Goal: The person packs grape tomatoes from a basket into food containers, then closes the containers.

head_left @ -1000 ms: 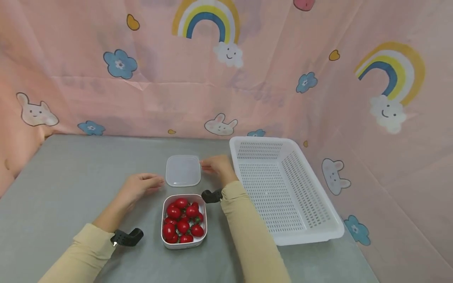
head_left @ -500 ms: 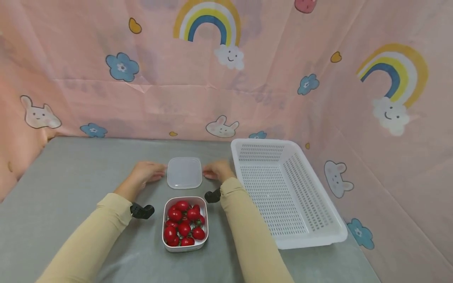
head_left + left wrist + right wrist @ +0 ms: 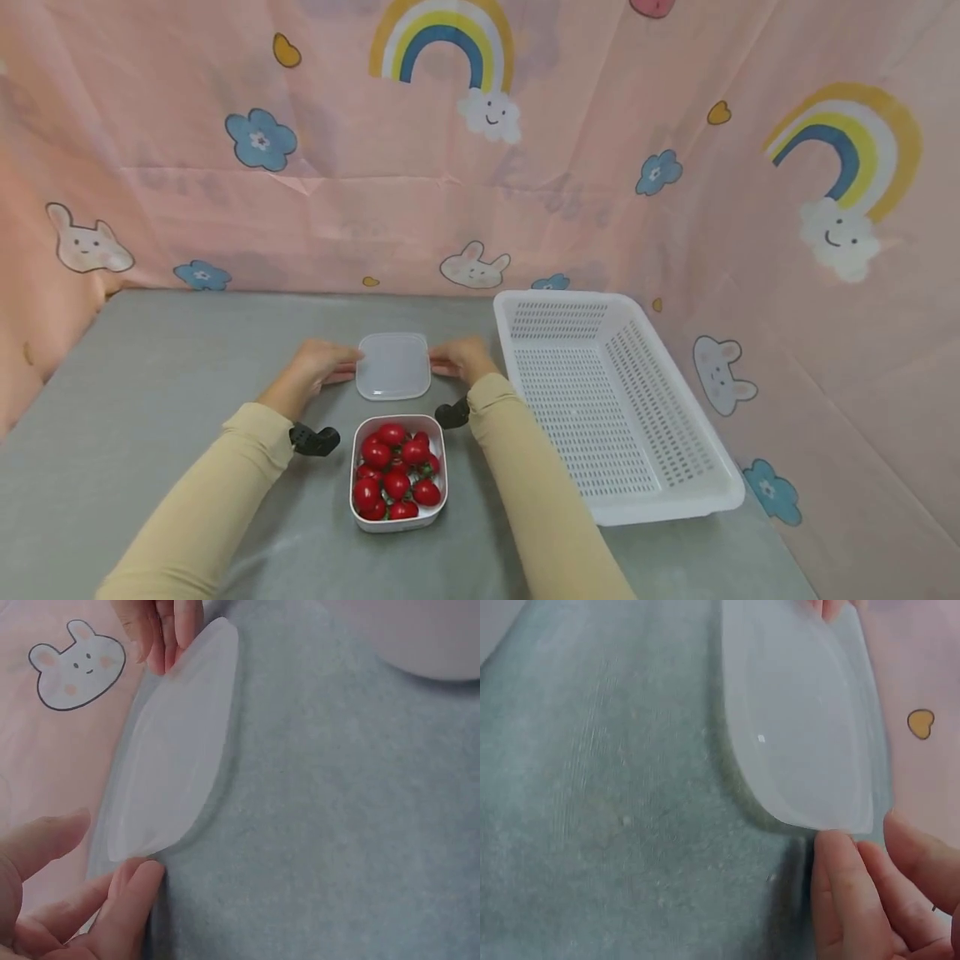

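Note:
A translucent, rounded-square plastic lid (image 3: 393, 367) lies flat on the grey table. At its left edge is my left hand (image 3: 318, 362), fingertips against the rim; in the left wrist view the thumb (image 3: 60, 836) stands raised, apart from the fingers (image 3: 135, 896). My right hand (image 3: 463, 358) is at the opposite edge. There, in the right wrist view, extended fingers (image 3: 847, 885) meet the rim while the thumb (image 3: 922, 851) stays off it. Nearer to me, between the forearms, stands a white box (image 3: 397, 526) holding several red cherry tomatoes (image 3: 397, 483).
A large white perforated basket (image 3: 705, 500) stands on the right side of the grey table (image 3: 187, 358), close to the right forearm. Behind and to the right hangs a pink patterned cloth (image 3: 337, 225). Each wrist carries a black camera mount (image 3: 315, 440).
My left hand has moved forward and right to the lid's left edge. My right hand stays by the right edge, its fingertips close against it. The lid and tomato box have not moved.

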Available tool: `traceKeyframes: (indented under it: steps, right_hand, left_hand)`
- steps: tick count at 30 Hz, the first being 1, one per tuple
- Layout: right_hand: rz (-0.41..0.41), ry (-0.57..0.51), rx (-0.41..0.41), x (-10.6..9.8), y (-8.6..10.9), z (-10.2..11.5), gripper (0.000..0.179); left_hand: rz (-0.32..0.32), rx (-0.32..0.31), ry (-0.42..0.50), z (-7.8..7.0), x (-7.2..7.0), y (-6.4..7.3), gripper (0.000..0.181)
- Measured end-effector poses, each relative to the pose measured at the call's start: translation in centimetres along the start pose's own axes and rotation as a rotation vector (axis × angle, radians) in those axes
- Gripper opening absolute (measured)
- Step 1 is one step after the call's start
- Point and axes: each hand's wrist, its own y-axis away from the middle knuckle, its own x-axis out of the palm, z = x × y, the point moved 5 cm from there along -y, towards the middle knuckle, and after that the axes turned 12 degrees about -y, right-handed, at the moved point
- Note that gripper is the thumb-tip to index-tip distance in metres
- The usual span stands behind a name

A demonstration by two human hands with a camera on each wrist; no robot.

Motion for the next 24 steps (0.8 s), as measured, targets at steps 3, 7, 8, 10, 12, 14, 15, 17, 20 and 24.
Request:
traceKeyframes:
  steps: [3,7,8,10,12,14,15,17,20,24]
  right_hand:
    - [0.021,0.001,-0.003,0.3,0.3,0.1,0.022]
    - [0.031,0.022,-0.013,0.5,0.8,0.2,0.021]
    - [0.031,0.025,-0.015,0.5,0.9,0.2,0.02]
    - [0.028,0.023,-0.019,0.5,1.0,0.2,0.02]
    - [0.026,0.014,-0.024,0.5,1.2,0.2,0.019]
    - [0.023,0.009,-0.032,0.5,1.6,0.3,0.018]
    - [0.027,0.003,-0.036,0.5,1.8,0.4,0.018]
    - [0.035,-0.019,-0.046,0.7,2.4,0.6,0.018]
    - [0.049,-0.062,-0.066,0.8,3.3,0.9,0.021]
    - [0.061,-0.068,-0.083,0.8,4.6,1.0,0.024]
  left_hand:
    - [0.007,-0.011,-0.003,0.0,-0.2,0.1,0.062]
    - [0.006,-0.016,0.007,0.0,-0.4,0.2,0.056]
    - [0.004,-0.014,0.01,0.0,-0.5,0.3,0.055]
    - [-0.001,-0.002,0.032,-0.1,-0.5,0.4,0.052]
    - [-0.005,0.027,0.053,-0.1,-0.5,0.7,0.051]
    - [-0.013,0.054,0.084,-0.1,-0.6,1.0,0.049]
    - [-0.019,0.065,0.101,0.0,-0.7,1.2,0.049]
    - [-0.019,0.087,0.136,0.1,-0.9,1.8,0.049]
    - [-0.011,0.104,0.172,0.1,-1.3,2.5,0.049]
    - [0.018,0.126,0.176,-0.4,-1.6,3.5,0.049]
